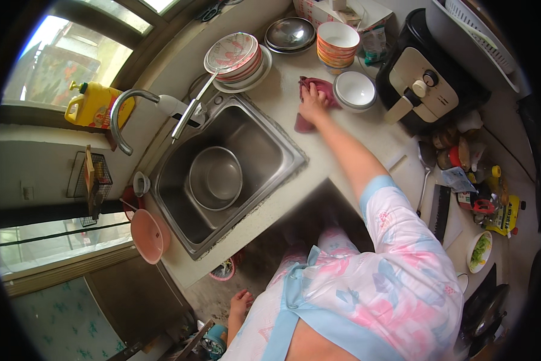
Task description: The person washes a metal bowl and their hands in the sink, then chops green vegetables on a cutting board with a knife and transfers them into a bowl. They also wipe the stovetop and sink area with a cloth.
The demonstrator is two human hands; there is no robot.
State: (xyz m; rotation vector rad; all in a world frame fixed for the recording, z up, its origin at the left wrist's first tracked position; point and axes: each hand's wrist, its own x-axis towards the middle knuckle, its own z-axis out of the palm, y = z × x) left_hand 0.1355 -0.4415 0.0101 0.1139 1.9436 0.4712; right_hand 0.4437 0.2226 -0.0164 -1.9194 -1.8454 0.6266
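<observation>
My right hand (313, 103) presses a dark red cloth (304, 124) flat on the pale countertop (279, 101), its fingers spread over the bunched upper part. Right beside the cloth stands a short stack of white bowls (354, 89). Behind it rises a taller stack of orange-patterned bowls (338, 38). My left hand (241, 301) hangs low at my side, away from the counter, with loosely bent fingers and nothing visible in it. In the steel sink (261, 131) rests a round metal basin (217, 180).
A strainer (231, 52) lies on stacked plates, its handle reaching over the sink near the curved faucet (121, 131). An air fryer (426, 81) stands at right. Below it lie a ladle (426, 176), a knife (440, 212) and several bottles. A pink basin (148, 237) sits at the counter's left end.
</observation>
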